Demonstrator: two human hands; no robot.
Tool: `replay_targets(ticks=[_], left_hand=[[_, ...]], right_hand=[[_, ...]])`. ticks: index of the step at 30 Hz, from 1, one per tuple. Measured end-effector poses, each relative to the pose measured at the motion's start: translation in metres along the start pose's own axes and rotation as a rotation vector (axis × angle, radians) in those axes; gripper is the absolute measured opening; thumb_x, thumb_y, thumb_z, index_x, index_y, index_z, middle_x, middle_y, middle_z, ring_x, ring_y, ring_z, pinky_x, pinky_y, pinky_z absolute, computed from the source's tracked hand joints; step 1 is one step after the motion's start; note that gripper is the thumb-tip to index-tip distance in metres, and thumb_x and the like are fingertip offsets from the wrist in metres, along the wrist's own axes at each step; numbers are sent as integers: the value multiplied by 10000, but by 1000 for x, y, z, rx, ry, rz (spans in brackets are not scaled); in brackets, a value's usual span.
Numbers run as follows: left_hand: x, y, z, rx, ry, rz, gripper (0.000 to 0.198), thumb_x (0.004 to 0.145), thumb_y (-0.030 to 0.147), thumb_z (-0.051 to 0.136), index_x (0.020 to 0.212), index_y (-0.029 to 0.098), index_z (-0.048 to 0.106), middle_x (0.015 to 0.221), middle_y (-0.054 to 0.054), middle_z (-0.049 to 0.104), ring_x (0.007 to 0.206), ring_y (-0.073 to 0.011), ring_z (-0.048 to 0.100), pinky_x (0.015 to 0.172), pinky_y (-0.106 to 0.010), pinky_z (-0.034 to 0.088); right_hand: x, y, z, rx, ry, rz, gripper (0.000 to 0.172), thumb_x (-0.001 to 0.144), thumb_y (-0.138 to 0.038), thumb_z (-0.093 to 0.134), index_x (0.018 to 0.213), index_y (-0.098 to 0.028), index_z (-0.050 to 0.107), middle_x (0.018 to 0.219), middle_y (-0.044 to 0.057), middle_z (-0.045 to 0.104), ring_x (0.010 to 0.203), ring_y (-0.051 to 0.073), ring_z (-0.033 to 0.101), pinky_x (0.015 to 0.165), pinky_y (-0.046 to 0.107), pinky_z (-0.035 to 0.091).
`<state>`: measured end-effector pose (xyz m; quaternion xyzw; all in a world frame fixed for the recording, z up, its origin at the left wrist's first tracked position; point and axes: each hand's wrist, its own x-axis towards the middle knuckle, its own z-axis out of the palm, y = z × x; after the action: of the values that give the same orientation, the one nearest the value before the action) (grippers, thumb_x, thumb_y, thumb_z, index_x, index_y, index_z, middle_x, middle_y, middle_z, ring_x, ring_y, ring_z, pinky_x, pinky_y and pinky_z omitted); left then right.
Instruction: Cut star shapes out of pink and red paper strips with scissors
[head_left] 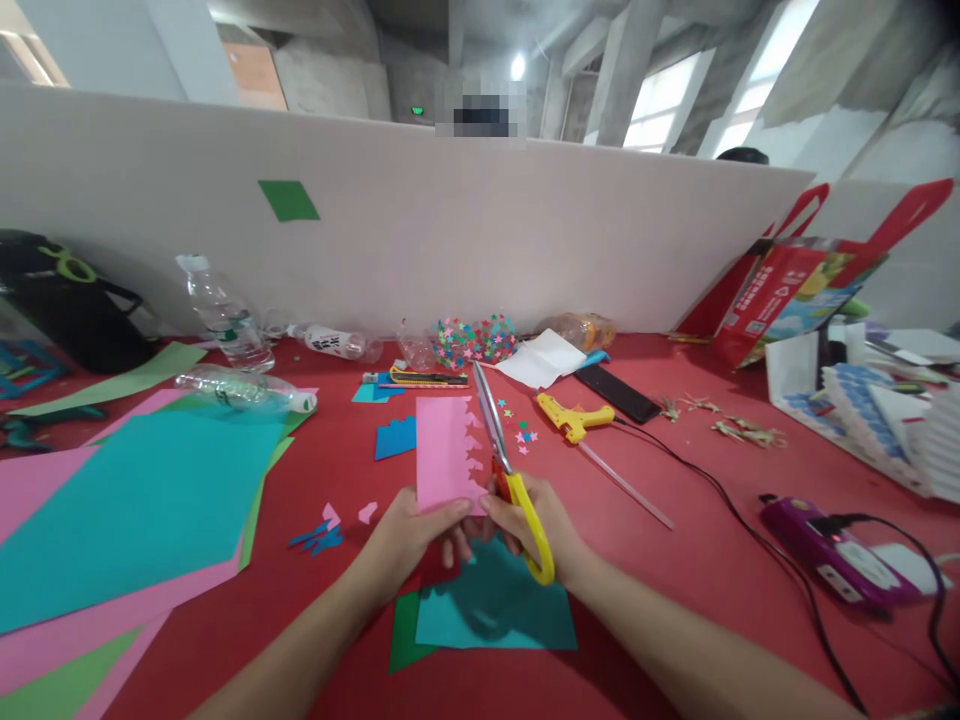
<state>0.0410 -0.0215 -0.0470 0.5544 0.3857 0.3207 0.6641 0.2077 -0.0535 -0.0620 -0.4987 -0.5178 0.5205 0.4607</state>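
Note:
My left hand (422, 526) pinches the lower edge of a pink sheet of paper (441, 450), held up over the table. Star-shaped cuts notch the sheet's right edge. My right hand (536, 515) carries scissors (534, 530) with yellow and red handles, their blades pointing up and away beside the notched edge. The right thumb also touches the paper's lower right corner. Below both hands lies a teal sheet (495, 610) over a green one (409, 625). Small paper stars (523, 437) are scattered just beyond the scissors.
A yellow glue gun (576, 415) and black phone (619, 392) lie right of the hands; a purple power strip (836, 550) trails cables. Large coloured sheets (165, 490) cover the left. Bottles (225, 315) and a tub of stars (476, 342) stand along the white partition (420, 240).

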Motion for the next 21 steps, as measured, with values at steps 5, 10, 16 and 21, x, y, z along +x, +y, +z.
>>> replay_targets(ticks=[5, 10, 16, 21], left_hand=[[4, 12, -8, -152, 279, 83, 208, 704, 301, 699, 597, 135, 638, 502, -19, 626, 392, -108, 534, 405, -220, 417], [8, 14, -23, -281, 458, 218, 177, 687, 280, 735, 681, 127, 646, 555, 5, 630, 442, -80, 529, 432, -191, 400], [2, 17, -19, -320, 524, 244, 184, 697, 287, 715, 671, 123, 637, 553, 5, 615, 433, -72, 510, 423, -191, 387], [-1, 21, -16, -290, 522, 284, 205, 738, 309, 675, 648, 131, 624, 548, -3, 624, 418, -81, 528, 395, -191, 381]], right_hand=[[1, -7, -13, -207, -13, -14, 461, 772, -593, 618, 601, -210, 426, 436, -65, 417, 388, 87, 376, 383, 201, 272], [1, -10, -24, -457, -89, -66, 428, 773, -579, 642, 668, -193, 492, 568, -52, 415, 525, 101, 354, 474, 206, 285], [-5, -18, -25, -538, -229, 4, 448, 806, -581, 610, 669, -191, 438, 624, -59, 325, 569, 103, 288, 488, 212, 259], [-6, -23, -23, -543, -274, 43, 470, 771, -607, 637, 671, -186, 455, 618, -57, 327, 569, 104, 274, 475, 211, 244]])
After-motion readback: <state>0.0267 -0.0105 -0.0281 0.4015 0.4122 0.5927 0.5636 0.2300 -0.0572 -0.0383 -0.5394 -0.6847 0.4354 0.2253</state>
